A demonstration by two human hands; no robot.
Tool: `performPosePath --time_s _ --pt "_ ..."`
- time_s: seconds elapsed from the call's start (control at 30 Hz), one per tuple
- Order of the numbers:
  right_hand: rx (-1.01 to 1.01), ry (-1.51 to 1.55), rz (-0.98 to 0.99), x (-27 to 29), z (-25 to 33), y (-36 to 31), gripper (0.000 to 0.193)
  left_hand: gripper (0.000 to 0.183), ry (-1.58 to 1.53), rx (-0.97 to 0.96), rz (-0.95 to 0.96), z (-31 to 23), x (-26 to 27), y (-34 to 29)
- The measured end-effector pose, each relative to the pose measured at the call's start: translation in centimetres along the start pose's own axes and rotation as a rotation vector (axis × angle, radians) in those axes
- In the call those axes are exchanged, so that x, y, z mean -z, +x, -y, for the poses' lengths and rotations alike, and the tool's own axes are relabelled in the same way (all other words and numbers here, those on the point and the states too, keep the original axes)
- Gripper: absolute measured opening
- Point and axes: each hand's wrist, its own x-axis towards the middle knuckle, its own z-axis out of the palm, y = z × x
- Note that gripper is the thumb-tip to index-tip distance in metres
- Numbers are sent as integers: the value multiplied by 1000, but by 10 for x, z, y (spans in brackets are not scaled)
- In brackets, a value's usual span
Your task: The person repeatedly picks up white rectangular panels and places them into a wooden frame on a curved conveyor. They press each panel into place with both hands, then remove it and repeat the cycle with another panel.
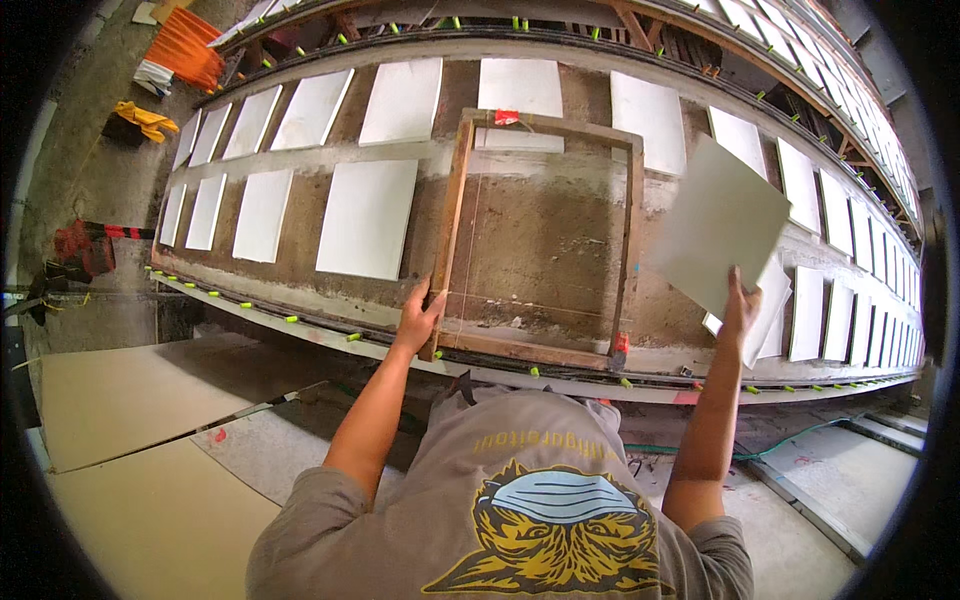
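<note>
A rectangular wooden frame, with thin strings across it, rests on a long brown-stained table straight ahead of me. My left hand is closed round the frame's left bar close to its near corner. Off to the right, my right hand grips a flat pale-grey rectangular sheet by its near edge. The sheet is tilted above the table, slightly blurred, and partly covers white sheets lying beneath it. A white sheet lies partly under the far bar of the frame.
White sheets lie in two rows along the table, with small green pieces along its near edge. Another sheet-covered table stands beyond. Orange fabric and a yellow cloth-like item are at far left. Large pale boards lie lower left.
</note>
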Motion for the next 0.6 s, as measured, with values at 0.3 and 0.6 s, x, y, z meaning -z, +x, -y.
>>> performPosePath --time_s 0.3,0.6 --pt "-54 -194 203 -129 29 -90 66 69 54 -48 -57 -7 -3 -2" --pt "-351 -224 319 -129 -5 -95 59 71 12 -7 -19 -5 -5 -1"
